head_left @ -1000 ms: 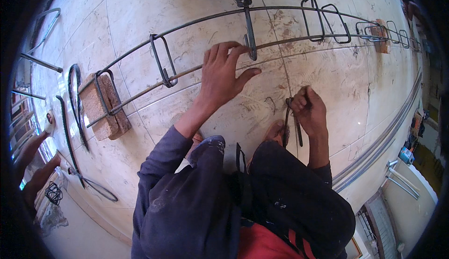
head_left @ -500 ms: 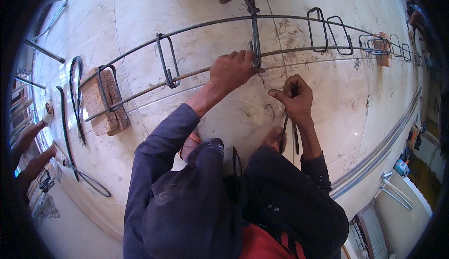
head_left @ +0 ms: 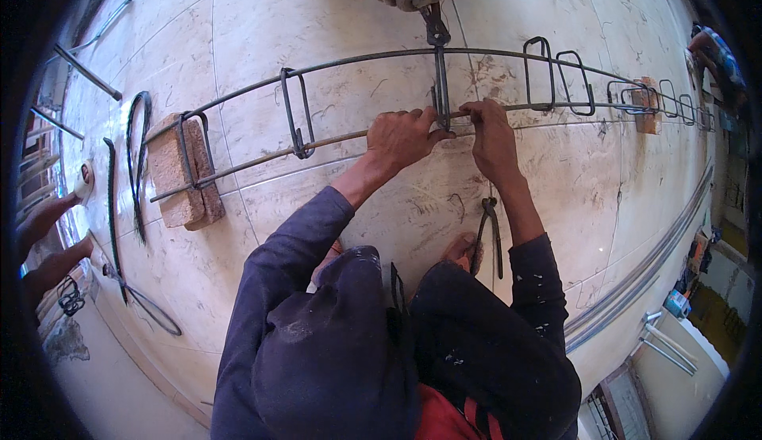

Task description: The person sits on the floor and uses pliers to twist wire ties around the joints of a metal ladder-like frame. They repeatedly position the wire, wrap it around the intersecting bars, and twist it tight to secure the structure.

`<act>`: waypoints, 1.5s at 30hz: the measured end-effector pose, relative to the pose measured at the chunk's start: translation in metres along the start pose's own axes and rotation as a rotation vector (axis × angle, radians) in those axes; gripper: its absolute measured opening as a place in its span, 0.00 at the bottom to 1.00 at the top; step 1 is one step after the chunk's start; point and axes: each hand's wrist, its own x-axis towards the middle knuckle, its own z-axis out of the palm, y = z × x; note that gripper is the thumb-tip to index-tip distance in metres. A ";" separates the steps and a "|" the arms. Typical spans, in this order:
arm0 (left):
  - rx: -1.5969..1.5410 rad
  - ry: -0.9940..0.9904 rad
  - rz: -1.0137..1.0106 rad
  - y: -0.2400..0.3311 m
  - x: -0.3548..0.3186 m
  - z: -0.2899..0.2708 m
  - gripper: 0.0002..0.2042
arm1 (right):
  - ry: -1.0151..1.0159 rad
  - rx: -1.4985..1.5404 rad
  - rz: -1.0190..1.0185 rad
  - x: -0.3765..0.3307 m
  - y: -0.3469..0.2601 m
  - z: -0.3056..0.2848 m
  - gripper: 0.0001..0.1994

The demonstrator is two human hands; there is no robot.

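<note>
One curled left hand (head_left: 399,137) grips the metal loop (head_left: 442,82), apparently steadying it. Beside the loop, right hand (head_left: 494,138) curls, hold unclear.

Forms a long, narrow frame (head_left: 397,53) of dark metal — laid crosswise above the tiled floor (head_left: 381,218), left end over bricks (head_left: 165,171). Runs as two roughly parallel rods (head_left: 357,58), browner along part of the near rod (head_left: 337,140). Carries, at uneven gaps, a rectangular left loop (head_left: 291,114), a middle loop (head_left: 441,82) seen almost edge-on across both rods — and, to the right, two neighbouring loops (head_left: 528,75), one more tilted. Shows smaller-looking loops (head_left: 609,92) toward the far right.
</note>
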 end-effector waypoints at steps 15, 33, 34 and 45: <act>-0.005 0.094 0.044 -0.005 -0.006 0.005 0.23 | -0.427 0.084 0.624 -0.087 -0.041 -0.073 0.21; -0.582 0.133 -0.068 -0.017 -0.006 -0.019 0.11 | -0.352 0.166 0.680 -0.090 -0.012 -0.013 0.15; -0.587 0.120 -0.075 -0.015 -0.006 -0.021 0.10 | -0.317 0.172 0.667 -0.089 -0.011 -0.008 0.15; -0.213 -0.162 -0.157 0.000 0.001 -0.025 0.25 | 0.060 0.033 0.505 -0.047 -0.034 0.018 0.14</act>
